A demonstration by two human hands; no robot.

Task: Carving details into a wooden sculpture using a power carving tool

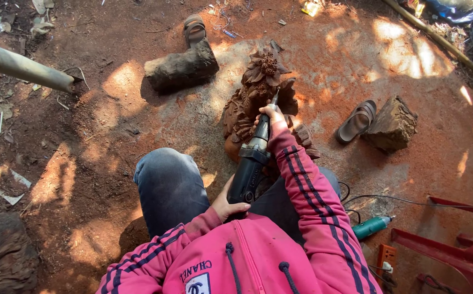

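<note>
A black and grey power carving tool [253, 158] runs from my lap toward a reddish-brown wood carving [258, 92] with flower shapes, standing on the dirt between my knees. My right hand [272, 117] grips the tool's front end, close to the bit, which touches the carving. My left hand [226, 204] holds the rear of the tool's body against my pink jacket. The tool's tip is partly hidden by my right hand.
A dark log [182, 68] lies beyond the carving with a sandal [194, 28] behind it. Another sandal [357, 121] and a wood chunk [393, 128] lie to the right. A green tool [371, 226], an orange socket block [386, 258], a red plastic chair [454, 239], a pole [21, 66].
</note>
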